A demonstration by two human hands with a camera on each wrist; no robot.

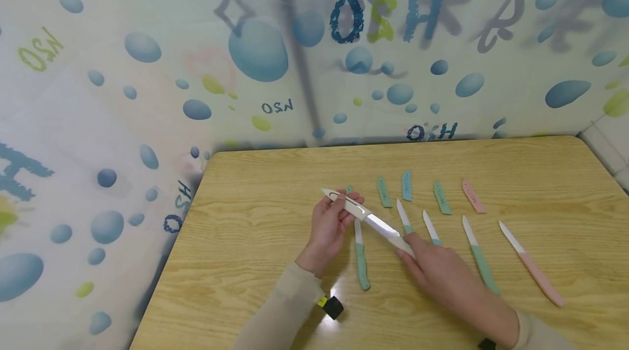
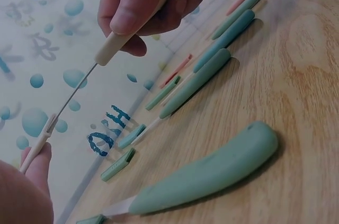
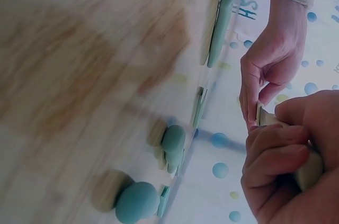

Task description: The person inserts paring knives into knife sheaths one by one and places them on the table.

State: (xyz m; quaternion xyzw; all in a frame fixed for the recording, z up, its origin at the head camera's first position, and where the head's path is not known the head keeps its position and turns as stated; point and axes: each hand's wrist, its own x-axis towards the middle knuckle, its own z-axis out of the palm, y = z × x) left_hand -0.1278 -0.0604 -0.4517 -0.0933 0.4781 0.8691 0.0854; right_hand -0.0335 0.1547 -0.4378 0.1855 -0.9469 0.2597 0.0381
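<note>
Cream paring knife [image 1: 380, 226] right of sheath [image 1: 355, 207]; right grip [image 1: 437, 265] clasps handle [image 1: 398, 241], left grip [image 1: 326, 232] pinches sheath; crooked push risks cut.

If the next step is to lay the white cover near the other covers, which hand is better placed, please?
Probably the left hand: it pinches the white cover, close to the leftmost green cover. The right hand grips the white knife by its handle, further right.
</note>
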